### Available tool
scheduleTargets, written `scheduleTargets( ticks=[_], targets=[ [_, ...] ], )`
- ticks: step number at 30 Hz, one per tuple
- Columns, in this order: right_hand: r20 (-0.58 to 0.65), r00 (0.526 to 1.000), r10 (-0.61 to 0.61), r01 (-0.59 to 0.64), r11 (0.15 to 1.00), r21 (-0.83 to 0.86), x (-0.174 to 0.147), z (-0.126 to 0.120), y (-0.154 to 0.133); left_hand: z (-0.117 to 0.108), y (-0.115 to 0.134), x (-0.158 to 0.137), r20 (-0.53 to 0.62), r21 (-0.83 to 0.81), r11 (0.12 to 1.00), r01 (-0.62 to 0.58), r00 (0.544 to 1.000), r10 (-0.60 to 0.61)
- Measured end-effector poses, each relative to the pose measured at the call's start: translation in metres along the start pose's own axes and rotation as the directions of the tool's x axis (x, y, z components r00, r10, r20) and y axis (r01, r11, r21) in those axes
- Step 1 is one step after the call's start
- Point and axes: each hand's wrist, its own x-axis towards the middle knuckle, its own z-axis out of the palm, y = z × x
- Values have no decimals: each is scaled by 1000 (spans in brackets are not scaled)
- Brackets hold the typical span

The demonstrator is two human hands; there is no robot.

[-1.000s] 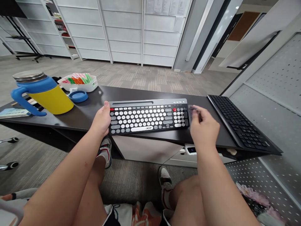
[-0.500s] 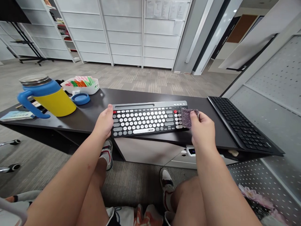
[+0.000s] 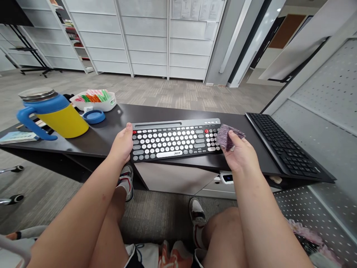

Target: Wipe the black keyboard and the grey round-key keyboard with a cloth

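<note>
Keyboard (image 3: 173, 142) crosswise, spacebar (image 3: 166, 154) nearest (tilt unclear).

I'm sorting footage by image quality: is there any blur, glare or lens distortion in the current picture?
Head view: the acer keyboard and striped cloth look reasonably sharp, the logo readable; a soft pale sheen shows on the dark desk; wide-angle stretching seems to tilt the yellow-and-blue mug; print on the posted papers at top is unreadable.
</note>
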Motion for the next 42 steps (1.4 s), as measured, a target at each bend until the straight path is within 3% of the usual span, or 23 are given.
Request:
scheduleTargets(
  ticks=[2,4,6,8,10,12,14,18,22,28,36,42],
  targets=[
    [-85,988,-130,132,991,14,4,1,0,0,0,0,-10,2,1000,3,1000,-3],
    [-146,942,-300,287,952,-107,6,1,-1,0,-1,1,-15,2,1000,7,1000,-6],
    [-128,861,-493,427,836,-346,4,1,-3,0,-2,1,-16,-4,1000,7,1000,-7],
    [-8,779,-627,509,639,-576,-2,4,-4,-1,-3,0,-14,-15,1000,2,1000,-2],
    [154,751,-642,538,459,-707,-11,9,-3,-1,-4,-2,-5,-23,1000,-12,1000,12],
    [297,761,-577,556,343,-757,-19,17,1,-2,-3,-4,11,-28,999,-33,999,33],
    [403,756,-516,588,266,-763,-25,25,8,-2,-3,-5,24,-31,999,-45,999,45],
    [519,690,-505,663,151,-734,-31,38,19,-3,-6,-4,30,-34,998,-48,998,49],
    [569,633,-525,707,93,-701,-34,46,25,-6,-9,-1,27,-20,998,-59,998,60],
    [605,589,-536,741,60,-669,-37,52,31,-5,-8,-2,46,-51,998,-48,998,50],
    [723,457,-518,860,51,-507,-48,61,41,-7,-8,-2,60,-42,998,-55,997,57],
    [750,429,-503,879,40,-475,-45,60,43,-6,-7,-3,54,-44,997,-64,996,66]
  ],
)
